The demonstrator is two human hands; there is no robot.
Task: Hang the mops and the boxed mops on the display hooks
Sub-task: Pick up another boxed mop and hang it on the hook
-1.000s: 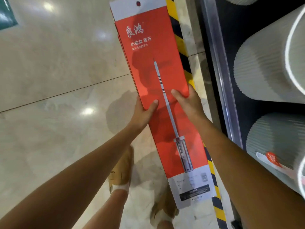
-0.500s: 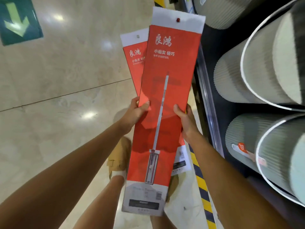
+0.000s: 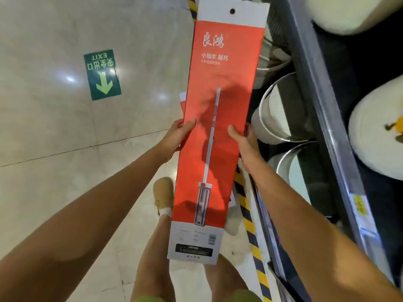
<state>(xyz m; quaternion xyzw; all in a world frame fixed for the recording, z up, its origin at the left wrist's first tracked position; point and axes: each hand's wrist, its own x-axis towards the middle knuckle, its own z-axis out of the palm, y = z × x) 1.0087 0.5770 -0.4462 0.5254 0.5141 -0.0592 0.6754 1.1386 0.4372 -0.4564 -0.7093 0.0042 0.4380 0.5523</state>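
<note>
Both hands hold one long red box (image 3: 218,127) upright over the floor (image 3: 54,171), its white top with the hanging hole uppermost. The left hand (image 3: 176,136) clasps the box's left edge, thumb on the front; the right hand (image 3: 244,140) clasps the right edge the same way. A second box (image 3: 182,101) peeks out just behind the left edge. To the right stands a shelf (image 3: 316,105) with pale bins (image 3: 272,110). A green exit sign (image 3: 102,75) lies on the floor.
</note>
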